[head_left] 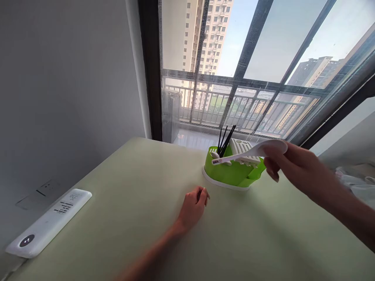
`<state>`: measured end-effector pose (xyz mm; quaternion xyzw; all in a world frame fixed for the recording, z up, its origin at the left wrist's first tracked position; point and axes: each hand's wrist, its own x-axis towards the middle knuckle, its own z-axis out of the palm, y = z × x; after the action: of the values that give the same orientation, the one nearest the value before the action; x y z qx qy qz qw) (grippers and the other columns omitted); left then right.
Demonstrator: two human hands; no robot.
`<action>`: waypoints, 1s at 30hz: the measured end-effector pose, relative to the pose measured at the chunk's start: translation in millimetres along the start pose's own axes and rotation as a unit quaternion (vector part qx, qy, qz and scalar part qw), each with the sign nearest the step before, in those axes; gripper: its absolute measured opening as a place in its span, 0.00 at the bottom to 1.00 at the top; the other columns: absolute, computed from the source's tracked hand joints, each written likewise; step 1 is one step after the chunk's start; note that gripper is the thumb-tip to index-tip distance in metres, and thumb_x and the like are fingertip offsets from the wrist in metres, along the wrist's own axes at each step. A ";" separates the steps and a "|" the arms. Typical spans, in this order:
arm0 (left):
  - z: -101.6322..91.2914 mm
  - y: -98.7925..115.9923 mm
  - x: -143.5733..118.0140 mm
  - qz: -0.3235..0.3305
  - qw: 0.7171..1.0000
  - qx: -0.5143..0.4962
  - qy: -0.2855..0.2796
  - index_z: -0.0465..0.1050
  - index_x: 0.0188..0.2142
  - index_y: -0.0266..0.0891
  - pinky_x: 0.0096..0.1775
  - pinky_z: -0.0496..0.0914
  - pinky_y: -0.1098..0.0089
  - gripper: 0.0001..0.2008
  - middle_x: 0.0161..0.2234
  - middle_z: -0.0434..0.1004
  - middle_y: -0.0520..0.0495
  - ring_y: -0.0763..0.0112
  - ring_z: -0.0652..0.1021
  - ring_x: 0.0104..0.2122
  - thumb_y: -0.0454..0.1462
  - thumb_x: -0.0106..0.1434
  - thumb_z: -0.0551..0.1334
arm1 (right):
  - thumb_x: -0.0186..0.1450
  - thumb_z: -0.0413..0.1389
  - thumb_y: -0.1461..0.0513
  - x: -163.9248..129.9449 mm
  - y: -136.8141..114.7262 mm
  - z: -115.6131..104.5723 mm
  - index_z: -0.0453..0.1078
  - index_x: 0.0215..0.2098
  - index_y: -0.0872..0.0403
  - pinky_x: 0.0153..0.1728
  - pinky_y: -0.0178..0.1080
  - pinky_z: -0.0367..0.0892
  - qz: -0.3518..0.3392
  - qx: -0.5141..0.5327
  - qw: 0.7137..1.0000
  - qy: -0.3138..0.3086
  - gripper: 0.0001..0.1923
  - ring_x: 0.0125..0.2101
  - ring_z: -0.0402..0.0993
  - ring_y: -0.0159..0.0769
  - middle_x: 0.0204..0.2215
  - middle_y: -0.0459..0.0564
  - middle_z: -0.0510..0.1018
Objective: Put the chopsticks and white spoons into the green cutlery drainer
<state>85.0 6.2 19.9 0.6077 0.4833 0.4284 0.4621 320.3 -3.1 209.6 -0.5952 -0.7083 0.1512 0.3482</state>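
My right hand (pixel 288 166) pinches a white spoon (pixel 256 149) by its broad bowl end, above the table. The handle points left and slightly down, in front of a green utensil holder (pixel 225 172). Several black chopsticks (pixel 226 142) stand in the holder's left part, and a slotted white rack (pixel 242 146) tops its right part. The spoon hides some of the holder's front. My left hand (pixel 193 207) rests on the table just in front of the holder, with its fingers curled and nothing visible in them.
The pale green tabletop (pixel 131 210) reaches to the window (pixel 258 58). A white device (pixel 49 224) with a display lies along the left edge by the grey wall (pixel 73 78). At the far right is a blurred pale bundle (pixel 357 187).
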 end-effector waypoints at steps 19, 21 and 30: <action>4.5 -10.1 -0.9 0.005 1.000 0.007 -0.009 0.70 0.31 0.40 0.27 0.58 0.70 0.22 0.22 0.66 0.54 0.73 0.64 0.21 0.50 0.73 0.50 | 0.76 0.39 0.56 88.8 -23.7 60.1 0.75 0.37 0.56 0.28 0.39 0.57 -0.018 -0.439 0.897 -0.046 0.24 0.27 0.78 0.44 0.31 0.60 0.82; 5.0 -10.3 -1.0 0.004 1.000 0.008 -0.010 0.70 0.31 0.40 0.27 0.58 0.70 0.22 0.22 0.66 0.54 0.73 0.64 0.21 0.50 0.73 0.50 | 0.75 0.39 0.58 93.7 -26.0 67.8 0.75 0.39 0.57 0.29 0.40 0.57 -0.021 -0.444 0.893 -0.073 0.24 0.30 0.78 0.44 0.32 0.61 0.82; 5.9 -7.4 -3.3 -0.005 1.000 0.025 -0.009 0.71 0.29 0.41 0.27 0.57 0.70 0.22 0.21 0.67 0.54 0.72 0.65 0.21 0.49 0.72 0.50 | 0.73 0.45 0.56 117.4 -29.0 89.7 0.79 0.35 0.55 0.29 0.39 0.62 -0.014 -0.439 0.867 -0.234 0.22 0.32 0.79 0.44 0.37 0.62 0.83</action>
<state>88.8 2.9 11.3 0.6207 0.4926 0.4080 0.4534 232.8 119.1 200.7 -0.6237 -0.7706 -0.0458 -0.1230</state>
